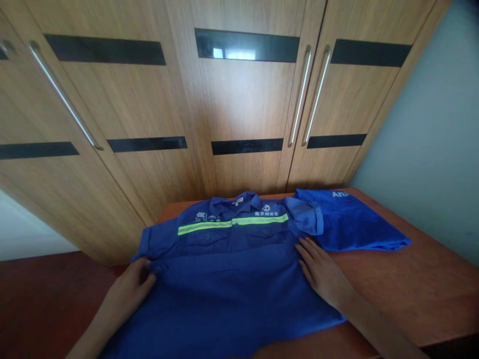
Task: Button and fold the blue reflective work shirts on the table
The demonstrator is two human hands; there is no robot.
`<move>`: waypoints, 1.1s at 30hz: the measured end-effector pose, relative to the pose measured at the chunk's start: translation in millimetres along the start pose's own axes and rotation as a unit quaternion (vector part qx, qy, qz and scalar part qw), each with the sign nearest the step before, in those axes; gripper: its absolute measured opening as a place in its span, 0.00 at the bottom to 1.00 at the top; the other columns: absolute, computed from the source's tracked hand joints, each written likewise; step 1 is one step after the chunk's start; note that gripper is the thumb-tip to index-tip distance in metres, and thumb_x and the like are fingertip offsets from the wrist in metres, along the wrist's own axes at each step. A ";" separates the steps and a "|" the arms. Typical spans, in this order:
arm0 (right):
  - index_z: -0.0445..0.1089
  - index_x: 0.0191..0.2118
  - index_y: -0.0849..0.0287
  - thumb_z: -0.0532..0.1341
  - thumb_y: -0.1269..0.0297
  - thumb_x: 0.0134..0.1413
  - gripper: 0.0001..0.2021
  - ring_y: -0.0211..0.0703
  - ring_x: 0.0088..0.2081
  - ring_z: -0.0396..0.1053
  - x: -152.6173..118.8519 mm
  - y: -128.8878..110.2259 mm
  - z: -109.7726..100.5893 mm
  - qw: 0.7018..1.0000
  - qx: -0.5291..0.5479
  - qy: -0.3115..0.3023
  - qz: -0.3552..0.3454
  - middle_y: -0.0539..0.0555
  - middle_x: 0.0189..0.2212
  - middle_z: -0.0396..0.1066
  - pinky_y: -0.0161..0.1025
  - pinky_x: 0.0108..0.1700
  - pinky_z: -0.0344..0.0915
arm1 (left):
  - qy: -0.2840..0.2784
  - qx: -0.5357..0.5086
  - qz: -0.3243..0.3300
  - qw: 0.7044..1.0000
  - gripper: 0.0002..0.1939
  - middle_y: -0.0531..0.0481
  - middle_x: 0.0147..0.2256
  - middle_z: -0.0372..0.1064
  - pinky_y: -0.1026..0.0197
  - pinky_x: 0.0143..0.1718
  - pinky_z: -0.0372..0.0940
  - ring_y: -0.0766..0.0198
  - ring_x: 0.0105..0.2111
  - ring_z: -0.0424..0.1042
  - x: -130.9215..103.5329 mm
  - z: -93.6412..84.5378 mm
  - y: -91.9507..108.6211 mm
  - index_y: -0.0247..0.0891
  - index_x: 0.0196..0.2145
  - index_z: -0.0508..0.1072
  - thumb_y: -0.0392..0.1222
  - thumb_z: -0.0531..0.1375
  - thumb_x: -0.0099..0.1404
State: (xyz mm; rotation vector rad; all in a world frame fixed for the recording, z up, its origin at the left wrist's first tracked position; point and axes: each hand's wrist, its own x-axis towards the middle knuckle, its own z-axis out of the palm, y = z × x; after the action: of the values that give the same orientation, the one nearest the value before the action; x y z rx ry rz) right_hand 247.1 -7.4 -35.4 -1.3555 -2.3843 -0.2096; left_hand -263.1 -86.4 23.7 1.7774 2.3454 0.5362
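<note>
A blue short-sleeved work shirt lies face up, collar away from me. It has a yellow-green reflective stripe, white printing on the chest and two flap pockets. Over its lower part are spread blue trousers, with their waistband across the shirt. At the waistband's left end, by a button, my left hand is closed with thumb and fingers on the cloth. My right hand lies on the right edge of the trousers, fingers stretched out, just below the shirt's right sleeve.
Both garments rest on a reddish-brown table. A folded bright blue cloth item with white letters lies at the back right, touching the shirt sleeve. Behind stands a wooden wardrobe with metal handles; a pale wall is on the right.
</note>
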 end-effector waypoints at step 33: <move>0.70 0.50 0.64 0.51 0.60 0.61 0.19 0.49 0.46 0.72 166.5 121.8 -27.6 0.891 0.290 0.139 0.320 0.60 0.44 0.75 0.42 0.47 0.68 | -0.056 0.105 0.371 0.921 0.32 0.47 0.68 0.41 0.37 0.62 0.49 0.46 0.66 0.46 -39.5 64.8 154.3 0.52 0.67 0.45 0.56 0.48 0.69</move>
State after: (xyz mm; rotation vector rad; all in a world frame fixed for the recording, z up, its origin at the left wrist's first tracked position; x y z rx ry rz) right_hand 281.7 179.4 49.4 -1.5705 -1.4743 0.4313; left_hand -91.6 -75.6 16.9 2.7088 1.6323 0.2453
